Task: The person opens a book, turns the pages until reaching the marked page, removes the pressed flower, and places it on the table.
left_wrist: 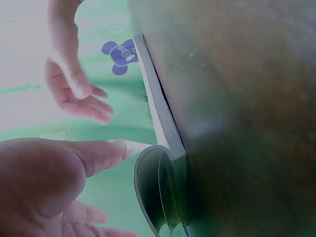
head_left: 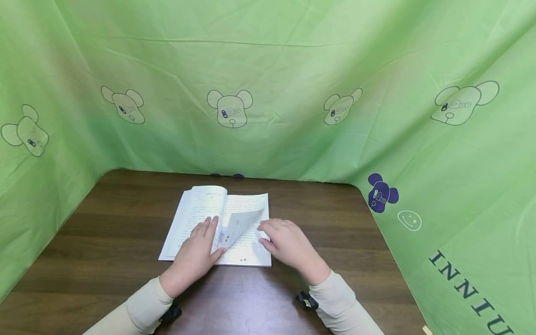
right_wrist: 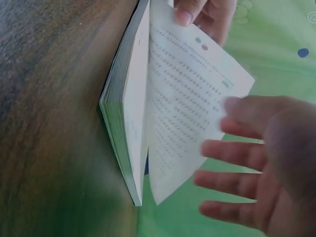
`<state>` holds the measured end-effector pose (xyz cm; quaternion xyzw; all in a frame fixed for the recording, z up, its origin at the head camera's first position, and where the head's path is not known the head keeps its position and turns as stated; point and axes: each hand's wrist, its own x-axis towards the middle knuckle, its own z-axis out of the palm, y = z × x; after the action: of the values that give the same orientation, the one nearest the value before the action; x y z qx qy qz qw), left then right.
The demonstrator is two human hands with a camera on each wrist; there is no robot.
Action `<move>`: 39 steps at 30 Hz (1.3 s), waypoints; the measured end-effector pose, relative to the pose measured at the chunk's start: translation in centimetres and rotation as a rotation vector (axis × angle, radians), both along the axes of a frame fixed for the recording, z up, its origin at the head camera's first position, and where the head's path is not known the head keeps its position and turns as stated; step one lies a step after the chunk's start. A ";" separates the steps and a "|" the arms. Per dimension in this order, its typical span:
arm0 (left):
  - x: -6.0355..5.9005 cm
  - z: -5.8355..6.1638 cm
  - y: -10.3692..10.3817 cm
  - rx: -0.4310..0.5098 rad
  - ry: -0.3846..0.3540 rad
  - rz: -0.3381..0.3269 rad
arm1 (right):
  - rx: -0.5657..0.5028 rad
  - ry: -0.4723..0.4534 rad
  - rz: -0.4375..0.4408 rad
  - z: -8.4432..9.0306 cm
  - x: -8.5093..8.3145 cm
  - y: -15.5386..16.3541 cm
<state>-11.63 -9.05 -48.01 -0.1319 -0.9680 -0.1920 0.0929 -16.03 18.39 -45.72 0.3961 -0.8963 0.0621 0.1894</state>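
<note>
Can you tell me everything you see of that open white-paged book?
The thick, white-paged paper book, printed with small text, lies open on the dark brown wooden table. Its left-side pages bulge upward in a curve, and one thin white leaf stands lifted and slanted above the right-hand page. The person's bare left hand rests on the left side, its thumb against the leaf's lower edge. The bare right hand is at the right edge; whether it touches is unclear.
</note>
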 end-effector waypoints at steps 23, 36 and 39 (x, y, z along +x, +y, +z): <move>-0.5 0.1 -0.4 -0.107 0.162 -0.008 | 0.221 -0.503 -0.004 -1.1 0.9 0.6; -0.4 0.0 -0.6 -0.143 0.131 -0.107 | 0.226 -0.507 -0.003 -0.9 0.9 0.6; -0.4 -0.1 -0.5 -0.119 0.112 -0.129 | 0.225 -0.511 -0.003 -0.9 0.8 0.6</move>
<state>-12.02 -9.58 -48.07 -0.2099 -0.9605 -0.1323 0.1262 -15.19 18.97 -46.64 0.3847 -0.9169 0.0596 -0.0880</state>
